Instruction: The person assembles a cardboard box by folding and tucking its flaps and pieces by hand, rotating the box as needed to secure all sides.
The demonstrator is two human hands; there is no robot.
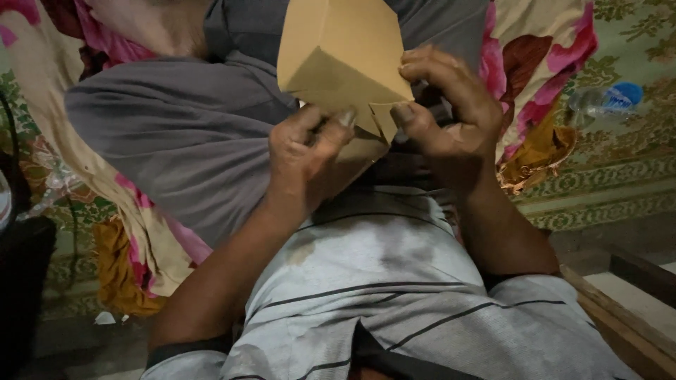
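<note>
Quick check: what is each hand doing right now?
Left hand: closed, pinching the lower edge of the folded brown paper.
Right hand: closed, gripping the same paper's right edge.

1. The paper is plain tan-brown stock, matt and unprinted, partly folded into an angular, pouch-like shape.
2. It is held up in the air above the lap, its upper edge running out of view at the top.
3. A sharp crease runs across its middle, splitting a paler upper panel from a shaded triangular flap that slopes down to the right.
4. Near the lower right corner a small tab juts down, separated by a short slit or fold.
5. The bottom part disappears behind the left hand; the right hand pinches the lower right edge.
</note>
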